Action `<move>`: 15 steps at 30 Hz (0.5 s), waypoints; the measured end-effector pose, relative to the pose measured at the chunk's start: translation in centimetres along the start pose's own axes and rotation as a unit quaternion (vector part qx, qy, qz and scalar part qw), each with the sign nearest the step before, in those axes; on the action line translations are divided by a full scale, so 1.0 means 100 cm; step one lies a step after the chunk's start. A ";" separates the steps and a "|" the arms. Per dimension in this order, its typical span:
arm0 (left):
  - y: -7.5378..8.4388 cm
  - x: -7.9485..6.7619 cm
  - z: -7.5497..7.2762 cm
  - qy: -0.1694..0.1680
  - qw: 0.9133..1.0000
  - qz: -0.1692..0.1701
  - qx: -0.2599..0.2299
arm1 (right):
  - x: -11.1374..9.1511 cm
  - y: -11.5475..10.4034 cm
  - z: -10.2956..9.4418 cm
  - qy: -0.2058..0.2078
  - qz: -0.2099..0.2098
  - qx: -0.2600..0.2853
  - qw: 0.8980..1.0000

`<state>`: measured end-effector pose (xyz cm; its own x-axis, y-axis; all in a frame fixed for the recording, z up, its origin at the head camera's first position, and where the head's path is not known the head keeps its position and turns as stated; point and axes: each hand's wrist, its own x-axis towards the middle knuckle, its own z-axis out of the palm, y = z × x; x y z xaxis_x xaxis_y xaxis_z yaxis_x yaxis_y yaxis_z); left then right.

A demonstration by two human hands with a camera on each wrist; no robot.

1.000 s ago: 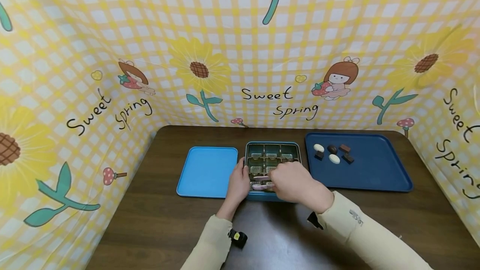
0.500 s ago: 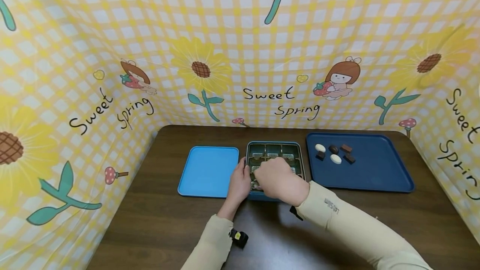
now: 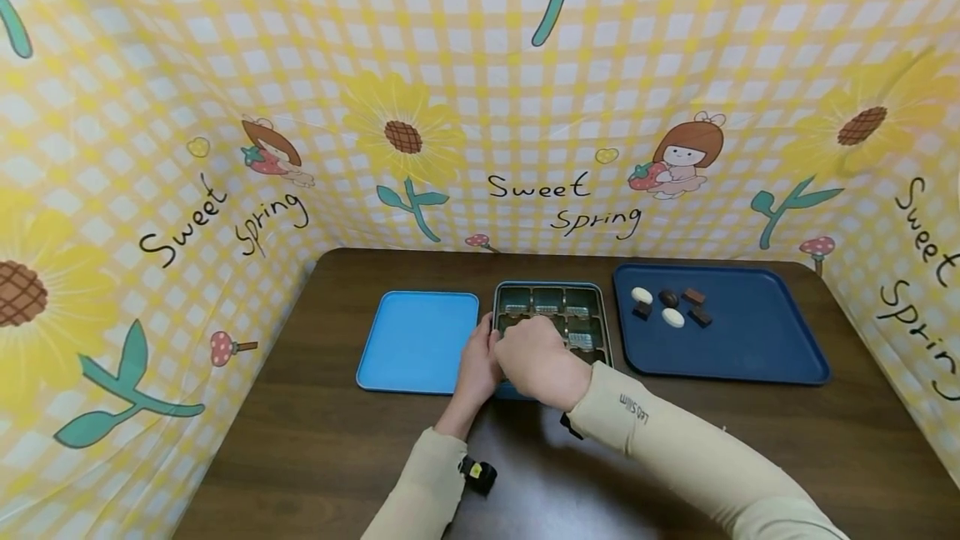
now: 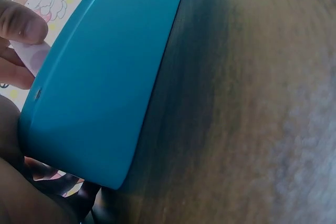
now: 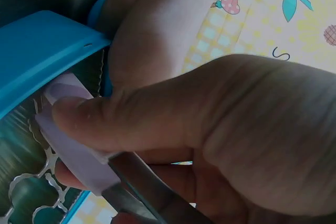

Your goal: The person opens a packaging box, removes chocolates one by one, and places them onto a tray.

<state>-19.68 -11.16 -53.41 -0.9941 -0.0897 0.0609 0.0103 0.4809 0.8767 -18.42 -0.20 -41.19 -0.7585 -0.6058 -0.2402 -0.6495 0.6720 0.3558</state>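
Note:
A blue square box (image 3: 585, 285) with a divided clear insert stands mid-table. My left hand (image 3: 477, 365) grips its left side; in the left wrist view, fingers lie around the corner of the blue wall (image 4: 105, 77). My right hand (image 3: 538, 357) is over the near-left part of the box, close to the left hand. It holds tongs (image 5: 79, 150) with lilac tips and metal arms, seen in the right wrist view, thumb pressed on one tip. The tips dip into a compartment near the box's corner. Whether anything is between them is hidden.
To the right is a dark blue tray (image 3: 750, 332) with several chocolates, among them a white oval one (image 3: 672, 317) and a brown one (image 3: 693, 297). A light blue square lid (image 3: 420, 340) lies left of the box. Patterned cloth (image 3: 555, 107) walls the table's back and sides.
My right hand has moved left across the box with the tongs, to beside my left hand. The left hand keeps its grip. The chocolates on the tray look unchanged.

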 end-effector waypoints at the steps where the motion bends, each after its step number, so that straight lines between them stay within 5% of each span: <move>1: 0.000 0.000 0.000 0.000 1.000 0.002 0.000 | 0.000 0.000 0.001 0.002 0.000 -0.002 1.000; 15: 0.001 0.002 0.001 -0.006 1.000 0.006 0.011 | 0.002 -0.005 0.002 0.021 0.014 0.002 1.000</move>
<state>-19.87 -11.07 -53.31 -0.9951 -0.0735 0.0661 0.0204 0.5013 0.8650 -18.26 -0.56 -41.59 -0.7732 -0.6042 -0.1926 -0.6286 0.6902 0.3585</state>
